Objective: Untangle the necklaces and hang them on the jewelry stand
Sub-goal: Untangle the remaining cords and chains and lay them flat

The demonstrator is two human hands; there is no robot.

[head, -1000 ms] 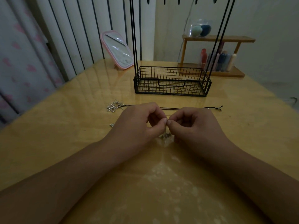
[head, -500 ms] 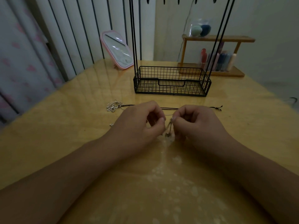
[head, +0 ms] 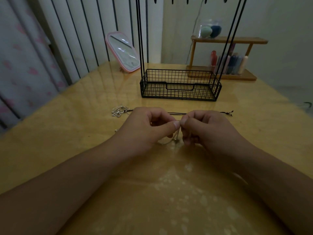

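Both the left hand (head: 145,129) and the right hand (head: 206,131) pinch the thin silver chain (head: 176,138) between thumb and forefinger, just in front of the black wire jewelry stand (head: 179,85), thumbs nearly touching. Risk: pulling the hands apart while the knot is still closed would probably tighten it or snap the fine links, and a slip would drop the chain back onto the table (head: 67,133). Count: one held chain, one black cord necklace (head: 227,113) between the hands and the stand, one silver pendant cluster (head: 118,110) at its left end, one stand with nothing visibly hanging.
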